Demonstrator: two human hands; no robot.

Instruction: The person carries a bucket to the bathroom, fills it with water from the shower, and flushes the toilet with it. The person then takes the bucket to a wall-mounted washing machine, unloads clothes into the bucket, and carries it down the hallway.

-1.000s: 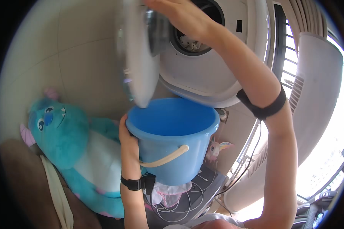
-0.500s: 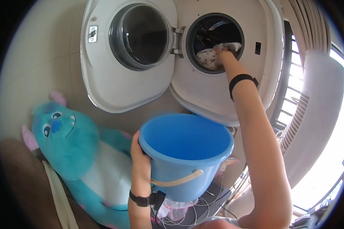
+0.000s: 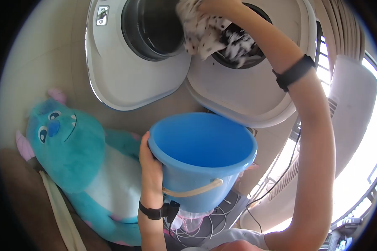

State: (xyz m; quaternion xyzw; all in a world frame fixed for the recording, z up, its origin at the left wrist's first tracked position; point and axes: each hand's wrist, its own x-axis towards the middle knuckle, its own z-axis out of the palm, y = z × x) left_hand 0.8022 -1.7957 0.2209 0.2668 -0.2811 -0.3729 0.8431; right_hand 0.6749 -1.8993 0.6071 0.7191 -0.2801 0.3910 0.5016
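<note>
My left hand (image 3: 151, 161) grips the rim and left side of a light blue bucket (image 3: 209, 192), which is tilted towards me. The inside that shows is bare blue, and a pale handle (image 3: 192, 191) hangs across its front. At the top edge of the view, my right hand (image 3: 213, 6) is closed on a white garment with dark spots (image 3: 202, 35). The garment hangs bunched in front of the washing machine (image 3: 243, 94). A black-and-white garment (image 3: 238, 45) dangles at the drum opening; whether it is joined to the spotted one, I cannot tell.
The machine's round door (image 3: 134, 85) stands swung out to the left. A large turquoise plush toy (image 3: 79, 146) lies left of the bucket. Pale cables (image 3: 215, 224) run below the bucket. On the right are a white tower-shaped appliance (image 3: 352, 96) and a curtain (image 3: 341, 25).
My right hand has come out of the drum and moved up and left, pulling the spotted garment out. The black-and-white garment has appeared at the opening. My left hand still holds the bucket.
</note>
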